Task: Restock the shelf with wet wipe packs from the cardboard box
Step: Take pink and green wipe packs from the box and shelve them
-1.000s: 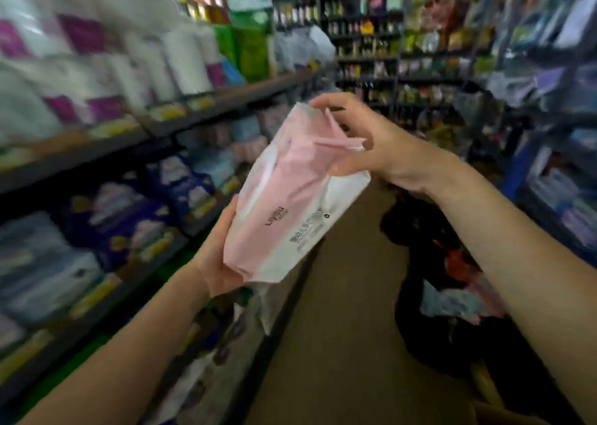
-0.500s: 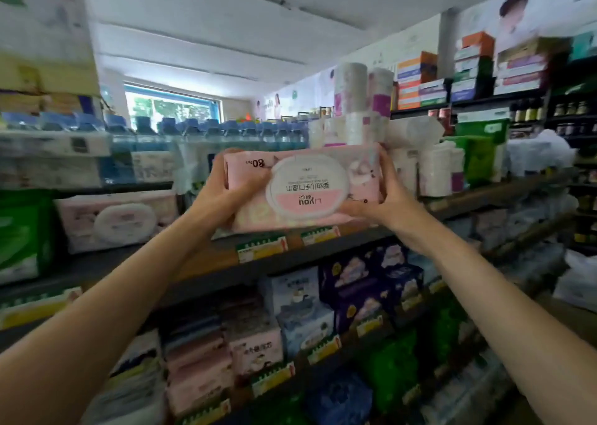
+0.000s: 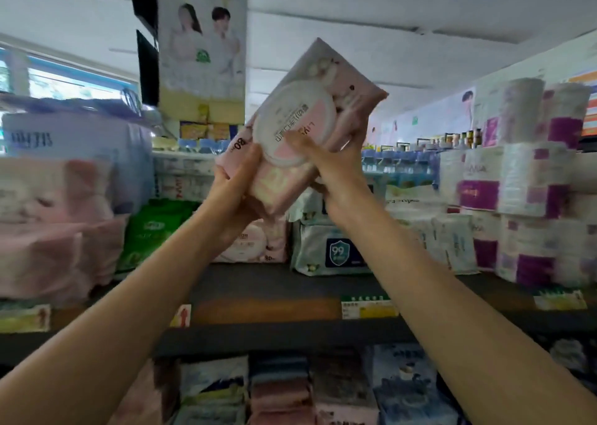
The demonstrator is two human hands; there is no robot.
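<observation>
- Both hands grasp one pink wet wipe pack [image 3: 310, 127], tilted and upside down, above the shelf [image 3: 274, 282] — left hand [image 3: 240, 182] at its lower corner, right hand [image 3: 326, 163] across the round lid.
- Best turned upright and level first.
- Likely slot — atop the matching pink pack [image 3: 258, 243], between the green packs [image 3: 155, 230] and white packs [image 3: 329, 247]; a snug gap.

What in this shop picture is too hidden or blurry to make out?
- Cardboard box: not in the head view at all.
- Pink pack on the shelf: partly hidden behind the left hand and its forearm.
- Held wet wipe pack: its lower end is covered by both hands; right hand hides part of the lid print.
- Pink bundles at left: motion-blurred, labels unreadable.
- Price tags: text too small.
</observation>
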